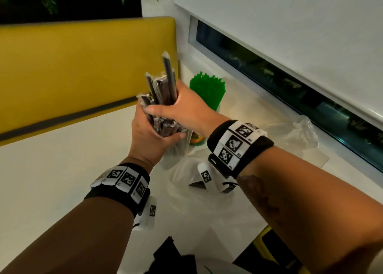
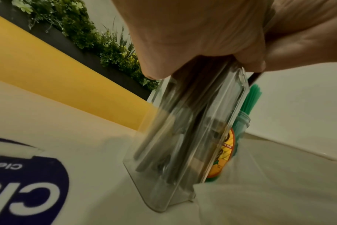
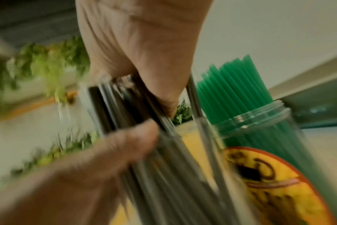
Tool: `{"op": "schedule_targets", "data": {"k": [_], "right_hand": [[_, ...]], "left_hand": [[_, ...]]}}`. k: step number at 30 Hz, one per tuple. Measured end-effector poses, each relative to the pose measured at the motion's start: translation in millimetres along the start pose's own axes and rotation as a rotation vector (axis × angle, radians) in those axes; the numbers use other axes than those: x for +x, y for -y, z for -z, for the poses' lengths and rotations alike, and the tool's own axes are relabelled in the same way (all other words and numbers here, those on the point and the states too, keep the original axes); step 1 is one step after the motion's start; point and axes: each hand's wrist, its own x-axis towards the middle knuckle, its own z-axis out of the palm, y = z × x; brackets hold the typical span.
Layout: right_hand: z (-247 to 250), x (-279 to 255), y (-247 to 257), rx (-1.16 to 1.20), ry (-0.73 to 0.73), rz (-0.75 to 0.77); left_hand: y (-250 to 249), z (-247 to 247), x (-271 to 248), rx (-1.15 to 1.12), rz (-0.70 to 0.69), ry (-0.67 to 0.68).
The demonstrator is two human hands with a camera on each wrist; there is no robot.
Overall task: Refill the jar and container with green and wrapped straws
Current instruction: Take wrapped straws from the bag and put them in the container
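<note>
Both hands grip one bundle of dark wrapped straws [image 1: 163,91] over the white table. My left hand [image 1: 153,133] wraps the bundle low down, at the mouth of a clear rectangular container [image 2: 183,144]. The straws' lower ends [image 2: 164,152] stand inside that container. My right hand [image 1: 180,106] holds the bundle higher up, its thumb [image 3: 125,144] pressed across the straws [image 3: 164,175]. Just behind stands a clear jar [image 3: 260,121] with an orange label, packed with green straws [image 1: 207,89] that stick out of its top.
Crumpled clear plastic bags [image 1: 298,133] lie on the table [image 1: 51,170] to the right and in front of the container. A yellow bench back [image 1: 83,66] runs along the far side. A window ledge [image 1: 290,99] bounds the right. Dark items [image 1: 172,257] sit at the near edge.
</note>
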Motion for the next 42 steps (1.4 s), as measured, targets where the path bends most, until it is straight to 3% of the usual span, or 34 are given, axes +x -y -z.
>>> {"op": "schedule_targets", "data": {"k": [2, 4, 7, 8, 9, 11, 13, 17, 21, 23, 25, 27, 30, 33, 38, 42], "right_hand": [[8.9, -1.5, 12.4, -0.005, -0.06, 0.086], [18.8, -4.1, 28.7, -0.075, -0.198, 0.323], [24.2, -1.1, 49.8, -0.413, -0.377, 0.76], [23.8, 2.6, 50.1, -0.563, -0.314, 0.788], [21.2, 5.7, 45.8, -0.715, -0.153, 0.701], [12.9, 9.9, 24.0, -0.929, 0.23, 0.36], [9.8, 12.1, 3.5, -0.933, 0.37, 0.196], [21.9, 1.9, 9.8, -0.878, 0.257, 0.31], [43.4, -47.3, 11.7, -0.469, -0.173, 0.584], [48.6, -72.4, -7.3, -0.437, -0.076, 0.479], [38.4, -93.4, -38.4, -0.747, 0.277, 0.173], [19.2, -109.9, -80.7, -1.019, 0.507, 0.016], [-3.6, -121.8, -129.8, -1.064, 0.405, -0.108], [-15.4, -121.1, -152.2, -1.022, 0.246, -0.062], [-15.7, -115.7, -161.6, -0.985, 0.164, -0.046], [-11.1, -107.6, -163.1, -1.006, 0.095, -0.033]], "left_hand": [[-1.8, -0.5, -1.1, 0.007, -0.027, -0.006], [-3.4, -0.2, -0.8, 0.034, -0.031, -0.01], [-4.5, -1.3, -1.6, 0.072, -0.014, -0.023], [-4.2, -1.3, -1.5, 0.103, -0.023, -0.031], [-2.1, -1.6, -1.4, 0.135, -0.039, -0.03], [0.3, -3.0, 0.4, 0.168, -0.056, -0.02], [1.6, -4.7, 2.6, 0.178, -0.067, -0.007], [8.8, -2.5, 1.7, 0.161, 0.017, -0.029], [10.9, 0.0, -24.5, 0.098, 0.259, -0.089], [13.0, 0.3, -54.5, 0.083, 0.393, -0.052], [18.5, 0.8, -85.3, 0.114, 0.534, 0.081], [19.9, -3.0, -103.5, 0.285, 0.603, 0.318], [10.0, -17.4, -105.2, 0.424, 0.509, 0.581], [-0.9, -33.8, -96.9, 0.197, 0.517, 0.623], [-9.6, -56.6, -83.8, 0.399, 0.47, 0.719], [-9.0, -62.2, -75.2, 0.492, 0.547, 0.737]]}}
